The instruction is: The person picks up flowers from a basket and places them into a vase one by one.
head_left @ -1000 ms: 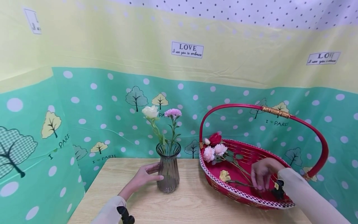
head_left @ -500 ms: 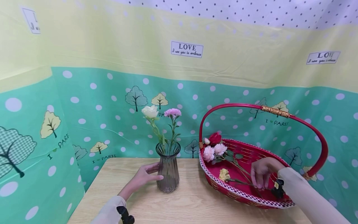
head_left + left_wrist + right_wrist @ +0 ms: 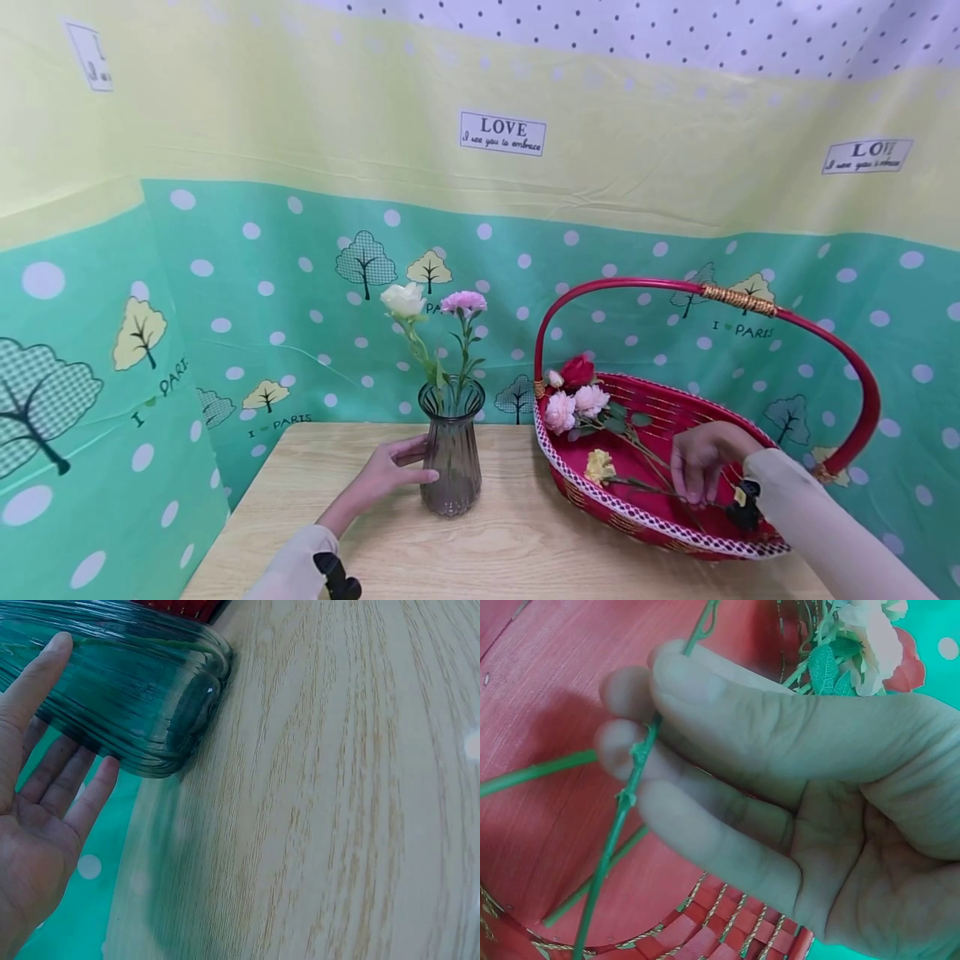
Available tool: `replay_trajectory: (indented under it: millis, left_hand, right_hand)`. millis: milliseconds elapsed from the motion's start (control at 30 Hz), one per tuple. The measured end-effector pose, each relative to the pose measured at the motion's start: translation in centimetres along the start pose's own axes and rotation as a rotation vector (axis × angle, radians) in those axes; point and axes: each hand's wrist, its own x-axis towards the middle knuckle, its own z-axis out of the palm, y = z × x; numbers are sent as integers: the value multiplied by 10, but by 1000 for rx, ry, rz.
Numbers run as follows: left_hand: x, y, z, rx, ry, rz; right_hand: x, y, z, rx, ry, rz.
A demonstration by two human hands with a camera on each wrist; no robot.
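A grey, ribbed glass vase [image 3: 452, 467] stands upright on the table, holding a white flower [image 3: 405, 300] and a pink-purple carnation [image 3: 464, 302]. My left hand [image 3: 390, 473] holds the vase from its left side; the left wrist view shows the thumb across the glass [image 3: 112, 697] and the fingers behind it. Inside a red woven basket [image 3: 637, 523], my right hand [image 3: 701, 467] pinches the green stem [image 3: 622, 802] of a yellow carnation [image 3: 599, 467] between thumb and fingertips. The yellow bloom points left, low in the basket.
Pale pink flowers [image 3: 573, 407] and a red rose [image 3: 577, 371] lean at the basket's left end, their stems running toward the right hand. A tall red handle [image 3: 630, 283] arches over the basket. The wooden table [image 3: 510, 550] meets a patterned cloth [image 3: 300, 250] behind.
The yellow carnation has shifted very slightly left and up with the right hand. My left hand and the vase stay where they were.
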Motion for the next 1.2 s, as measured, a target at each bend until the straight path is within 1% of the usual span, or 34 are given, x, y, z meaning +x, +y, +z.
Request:
replay_trajectory:
  millis: [167,500,667,767,867,1033,1100,1200]
  left_hand:
    - [0,0,0,5,2,-2]
    - [0,0,1,4,7,4]
    - [1,-1,0,24,7,15]
    - [0,-1,0,28,12,12]
    - [0,-1,1,22,18,4]
    - [1,-1,1,25,24,-5]
    - [1,-1,1,34,28,-3]
    - [1,-2,1,37,30,-5]
  right_hand:
    - [0,1,2,-3,19,-16]
    - [0,0,1,-1,8,-21]
    - [-1,-1,-1,-6,32,-58]
    - [1,-1,-3,5,36,-112]
    - [4,-1,-8,64,-2,-183]
    - [7,-4,-20,168,-94,-363]
    - [8,-7,-24,183,-118,-435]
    - [7,-13,-27,190,-129,-524]
